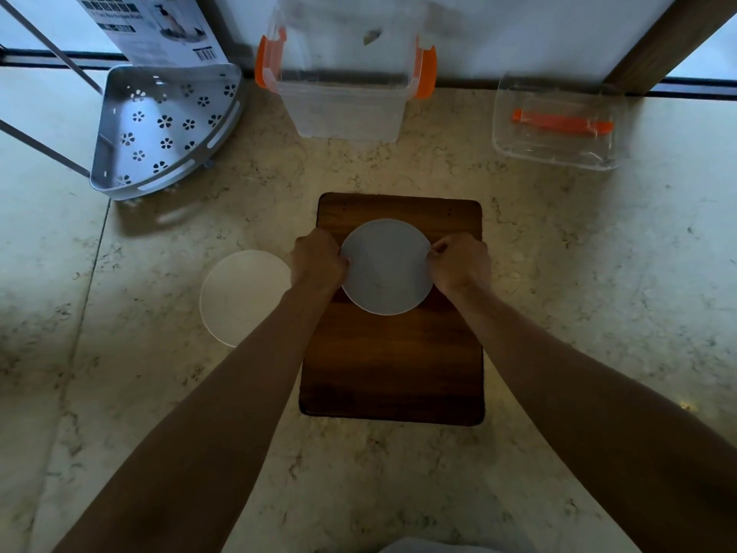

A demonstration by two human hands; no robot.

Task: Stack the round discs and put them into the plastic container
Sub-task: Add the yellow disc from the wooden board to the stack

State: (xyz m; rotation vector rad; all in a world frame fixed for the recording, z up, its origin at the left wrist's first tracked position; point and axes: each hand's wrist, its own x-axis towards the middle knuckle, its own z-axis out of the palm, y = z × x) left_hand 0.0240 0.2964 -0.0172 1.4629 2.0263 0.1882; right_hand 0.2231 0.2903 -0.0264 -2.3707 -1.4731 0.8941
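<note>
Upper left on the marble floor [558,273]: perforated metal corner shelf [159,129]. Left of centre, white disc [239,297] lies on the floor. Centre, left hand [317,259] and right hand [460,265] pinch grey disc [386,267] edges over wooden board [393,365]. Top centre, open plastic container [343,73] against the wall; upper right, its lid [558,121].

two round discs [386,267] [243,297], one plastic container [343,73], one lid [558,123], one board [395,353]
</note>
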